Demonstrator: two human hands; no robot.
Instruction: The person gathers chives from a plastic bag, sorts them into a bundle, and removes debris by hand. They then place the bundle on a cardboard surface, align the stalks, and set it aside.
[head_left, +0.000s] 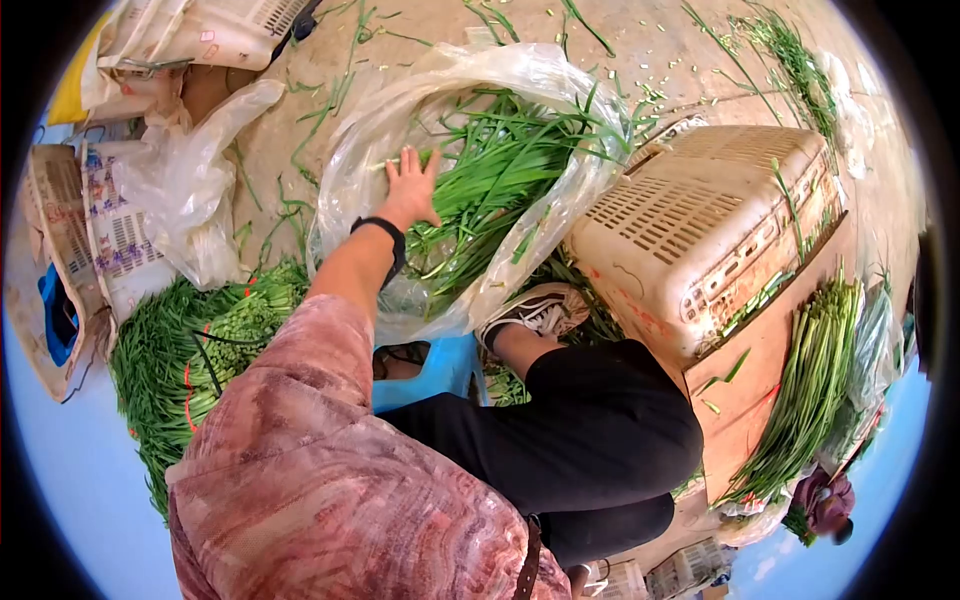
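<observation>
My left hand (411,192), with a dark band on the wrist, reaches forward with its fingers spread. It is over the left side of a large clear plastic bag (350,165), at the edge of a loose heap of long flat green leaves (505,170) that look like garlic chives. The bag's mouth is wide apart and its rim is rolled back around the greens. Nothing is gripped in this hand. My right hand does not show.
An upturned plastic crate (690,200) stands right of the bag. Cardboard (735,385) bears a bundle of green stalks (805,390). Banded green bundles (225,335) lie left, near a blue stool (440,370). Leaf scraps litter the floor (400,20). Another person (825,505) is far right.
</observation>
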